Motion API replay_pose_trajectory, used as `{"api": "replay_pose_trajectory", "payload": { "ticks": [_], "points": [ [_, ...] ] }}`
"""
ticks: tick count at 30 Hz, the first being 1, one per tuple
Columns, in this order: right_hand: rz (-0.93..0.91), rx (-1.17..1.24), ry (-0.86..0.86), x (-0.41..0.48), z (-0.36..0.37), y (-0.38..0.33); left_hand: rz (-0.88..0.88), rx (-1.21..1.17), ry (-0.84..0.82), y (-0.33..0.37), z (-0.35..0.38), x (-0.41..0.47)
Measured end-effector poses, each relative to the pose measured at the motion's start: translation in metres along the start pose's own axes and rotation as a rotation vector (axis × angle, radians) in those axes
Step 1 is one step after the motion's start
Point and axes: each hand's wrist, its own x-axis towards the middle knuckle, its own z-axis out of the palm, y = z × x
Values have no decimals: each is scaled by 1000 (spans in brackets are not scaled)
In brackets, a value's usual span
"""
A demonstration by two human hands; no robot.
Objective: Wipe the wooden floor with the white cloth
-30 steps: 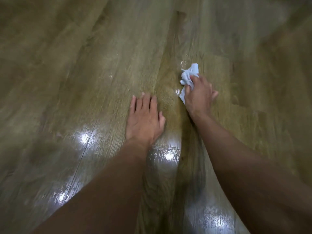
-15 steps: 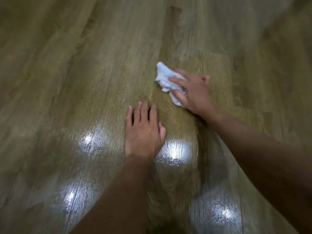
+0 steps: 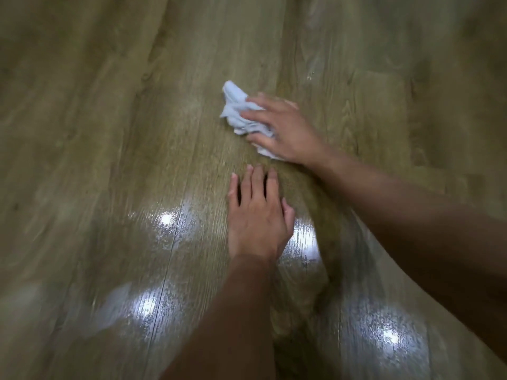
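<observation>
Here your right hand has its fingers spread and curled over the white cloth, pinning the crumpled wad against the wooden floor just above the middle of the frame. The index finger lies across the top of the bundle, the thumb hooks under its lower edge, and cloth shows between them. A bunched tip of the fabric sticks out past your fingertips toward the upper left, and a small white corner peeks out beneath the heel of the palm. Whether the fingers squeeze the cloth or only press it down cannot be told, since the hand is a little blurred.

Your left hand lies flat just below, palm down on the boards, empty, its fingers extended and slightly parted, the thumb tucked against the right side. Its fingertips come near the right wrist but do not touch it or the cloth.

Outward from the hands, your bare right forearm runs off to the right edge of the frame, and your bare left forearm runs down to the bottom edge. The planks slant from lower left to upper right, with a seam passing left of the left hand. Bright speckled glare patches sit on the glossy boards across the lower half of the frame.
</observation>
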Motion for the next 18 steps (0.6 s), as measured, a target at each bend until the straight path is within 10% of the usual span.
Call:
{"api": "replay_pose_trajectory", "payload": {
  "ticks": [5, 13, 18],
  "points": [
    [615, -149, 181, 30, 3, 15, -11, 7, -13, -1, 1, 0],
    [-104, 91, -185, 30, 18, -69, 19, 57, -8, -1, 0, 0],
    [302, -11, 86, -10, -15, 18, 12, 48, -20, 0, 3, 0]
  ]
}}
